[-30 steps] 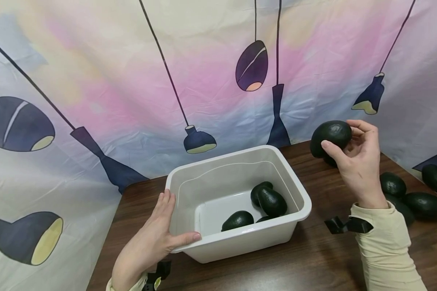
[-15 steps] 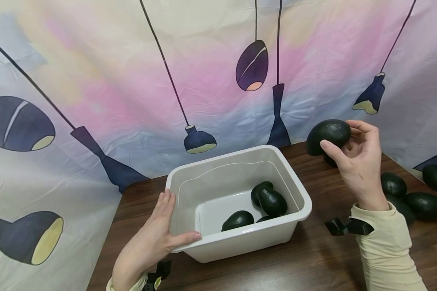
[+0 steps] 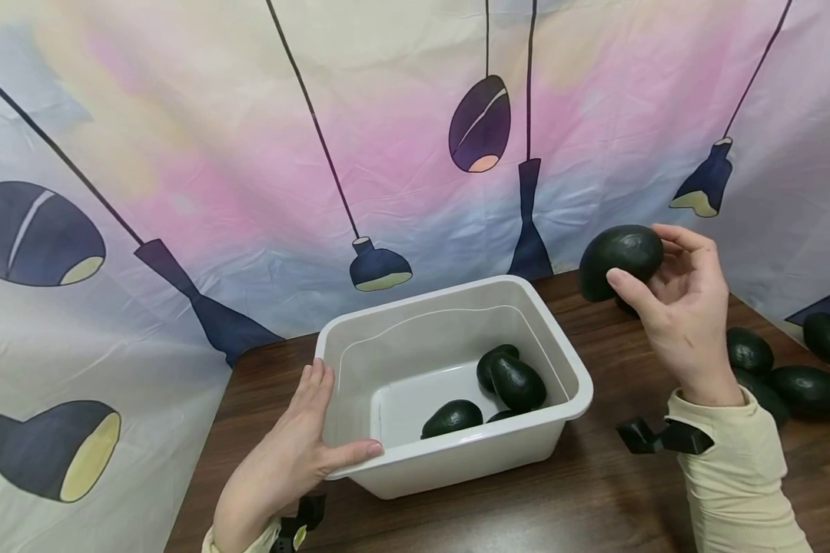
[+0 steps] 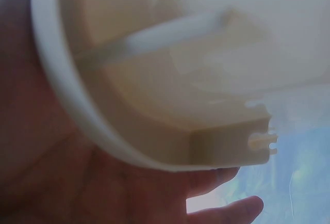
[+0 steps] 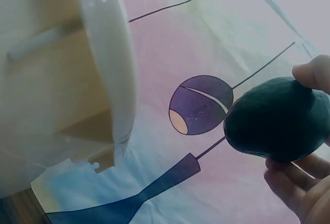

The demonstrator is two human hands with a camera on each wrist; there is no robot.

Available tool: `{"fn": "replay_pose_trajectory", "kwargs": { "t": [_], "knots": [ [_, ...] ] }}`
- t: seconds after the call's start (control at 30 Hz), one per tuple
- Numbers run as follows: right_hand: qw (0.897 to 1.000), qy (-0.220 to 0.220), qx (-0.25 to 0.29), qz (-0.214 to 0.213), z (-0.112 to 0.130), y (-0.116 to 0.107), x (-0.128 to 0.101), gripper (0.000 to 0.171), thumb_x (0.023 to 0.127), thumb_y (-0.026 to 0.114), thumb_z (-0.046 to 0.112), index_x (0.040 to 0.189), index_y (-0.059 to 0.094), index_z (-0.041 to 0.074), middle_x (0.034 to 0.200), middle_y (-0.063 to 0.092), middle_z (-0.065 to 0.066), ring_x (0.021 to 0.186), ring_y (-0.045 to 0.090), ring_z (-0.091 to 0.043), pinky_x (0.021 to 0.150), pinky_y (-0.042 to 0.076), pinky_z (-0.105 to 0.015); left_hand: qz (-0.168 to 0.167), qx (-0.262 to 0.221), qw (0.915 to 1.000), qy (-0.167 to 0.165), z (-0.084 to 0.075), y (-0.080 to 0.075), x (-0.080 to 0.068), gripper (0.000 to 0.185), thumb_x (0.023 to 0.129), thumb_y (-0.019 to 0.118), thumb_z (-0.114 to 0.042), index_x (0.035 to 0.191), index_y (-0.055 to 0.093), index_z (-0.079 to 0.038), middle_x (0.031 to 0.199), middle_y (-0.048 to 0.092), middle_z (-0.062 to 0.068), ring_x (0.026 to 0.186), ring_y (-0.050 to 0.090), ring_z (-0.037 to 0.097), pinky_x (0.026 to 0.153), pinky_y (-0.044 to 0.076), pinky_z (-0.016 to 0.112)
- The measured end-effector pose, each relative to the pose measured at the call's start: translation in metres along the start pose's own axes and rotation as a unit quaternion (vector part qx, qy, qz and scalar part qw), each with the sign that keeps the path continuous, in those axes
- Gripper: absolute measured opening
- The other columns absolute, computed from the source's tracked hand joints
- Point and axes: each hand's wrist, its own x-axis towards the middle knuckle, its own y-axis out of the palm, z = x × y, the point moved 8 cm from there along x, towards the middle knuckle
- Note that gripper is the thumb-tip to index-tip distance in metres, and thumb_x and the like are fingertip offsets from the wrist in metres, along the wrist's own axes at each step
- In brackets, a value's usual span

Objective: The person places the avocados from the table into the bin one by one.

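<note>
A dark green avocado [image 3: 621,261] is held up by my right hand [image 3: 692,315], pinched between thumb and fingers to the right of a pale grey plastic bin [image 3: 449,465]. In the right wrist view the same avocado [image 5: 278,121] hangs apart from the bin's rim [image 5: 111,53]. My left hand [image 3: 287,442] rests on the bin's near left corner, fingers straight along the left side and thumb on the front rim. Inside the bin lie several avocados [image 3: 517,382], one mostly hidden by the front wall. The left wrist view shows the bin's underside rim [image 4: 103,136] against the palm.
More avocados [image 3: 809,392] lie at the right of the brown wooden table [image 3: 484,514], partly behind the right wrist. Another avocado [image 3: 625,307] is mostly hidden behind the held one. A patterned cloth [image 3: 415,153] with lamp drawings hangs behind the table.
The avocado in my right hand has shifted slightly left and tilted a little. My left hand and the bin have stayed in place.
</note>
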Motion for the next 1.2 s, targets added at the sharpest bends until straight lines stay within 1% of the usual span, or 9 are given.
{"fn": "replay_pose_trajectory", "kwargs": {
  "t": [0.1, 0.33, 0.4, 0.47, 0.6, 0.9, 1.1, 1.2],
  "knots": [
    [1.0, -0.006, -0.017, 0.0, 0.002, 0.0, 0.0, 0.064, 0.076, 0.068, -0.017, 0.135, 0.046, -0.004, 0.12, 0.051, -0.014, 0.1, 0.056, -0.021, 0.088, 0.046, -0.019, -0.001, 0.0, 1.0, 0.005, -0.001, -0.001, 0.0, 0.124, 0.074, 0.066, -0.072, 0.151, 0.013, 0.009, 0.159, 0.002, 0.026, 0.147, -0.001, 0.038, 0.111, 0.019, 0.06],
    [0.996, -0.001, -0.09, 0.022, 0.006, 0.006, -0.001, 0.061, 0.076, 0.07, -0.013, 0.134, 0.05, -0.003, 0.121, 0.056, -0.01, 0.101, 0.055, -0.019, 0.086, 0.043, -0.018, -0.001, -0.003, 1.0, 0.008, -0.001, -0.002, 0.001, 0.122, 0.075, 0.067, -0.069, 0.151, 0.014, 0.009, 0.159, 0.002, 0.026, 0.146, -0.001, 0.039, 0.11, 0.019, 0.061],
    [0.992, -0.003, -0.118, 0.031, 0.007, 0.009, -0.003, 0.062, 0.077, 0.07, -0.012, 0.134, 0.051, -0.003, 0.12, 0.057, -0.01, 0.1, 0.055, -0.019, 0.084, 0.044, -0.018, 0.001, -0.002, 1.0, 0.007, -0.001, -0.002, 0.001, 0.122, 0.075, 0.067, -0.07, 0.151, 0.013, 0.009, 0.159, 0.001, 0.026, 0.146, -0.002, 0.039, 0.11, 0.019, 0.061],
    [0.988, -0.007, -0.152, 0.04, 0.009, 0.011, -0.004, 0.062, 0.077, 0.071, -0.011, 0.135, 0.051, -0.001, 0.121, 0.058, -0.009, 0.1, 0.055, -0.018, 0.084, 0.044, -0.017, 0.002, -0.002, 1.0, 0.008, -0.002, -0.002, 0.001, 0.122, 0.075, 0.067, -0.07, 0.151, 0.013, 0.009, 0.159, 0.001, 0.026, 0.146, -0.001, 0.039, 0.11, 0.019, 0.061],
    [0.978, -0.01, -0.203, 0.051, 0.009, 0.015, -0.006, 0.065, 0.077, 0.073, -0.009, 0.137, 0.052, 0.002, 0.124, 0.058, -0.006, 0.102, 0.055, -0.018, 0.085, 0.044, -0.018, 0.0, -0.003, 0.9999, 0.011, -0.002, -0.002, 0.002, 0.121, 0.076, 0.068, -0.068, 0.151, 0.014, 0.01, 0.158, 0.002, 0.027, 0.146, -0.001, 0.04, 0.11, 0.019, 0.061],
    [0.974, 0.013, -0.214, 0.073, 0.007, 0.022, -0.009, 0.066, 0.076, 0.075, -0.008, 0.138, 0.054, 0.007, 0.127, 0.056, -0.007, 0.106, 0.055, -0.019, 0.087, 0.043, -0.02, 0.001, -0.006, 0.9999, 0.01, -0.003, -0.002, 0.001, 0.121, 0.075, 0.068, -0.068, 0.151, 0.015, 0.01, 0.158, 0.003, 0.027, 0.146, -0.001, 0.04, 0.11, 0.018, 0.062],
    [0.963, 0.037, -0.248, 0.099, 0.006, 0.03, -0.014, 0.068, 0.077, 0.078, -0.003, 0.139, 0.055, 0.016, 0.127, 0.056, -0.001, 0.107, 0.056, -0.013, 0.082, 0.043, -0.017, 0.001, -0.006, 0.9999, 0.009, -0.003, -0.003, 0.001, 0.121, 0.076, 0.069, -0.067, 0.151, 0.014, 0.01, 0.158, 0.003, 0.027, 0.146, -0.001, 0.04, 0.11, 0.018, 0.061],
    [0.959, 0.038, -0.258, 0.112, 0.006, 0.034, -0.015, 0.069, 0.077, 0.079, -0.001, 0.139, 0.056, 0.019, 0.125, 0.058, 0.001, 0.107, 0.056, -0.012, 0.081, 0.041, -0.018, 0.003, -0.006, 0.9999, 0.008, -0.003, -0.002, 0.001, 0.122, 0.075, 0.068, -0.069, 0.151, 0.013, 0.01, 0.158, 0.002, 0.027, 0.146, -0.001, 0.04, 0.11, 0.018, 0.061]
  ]
}}
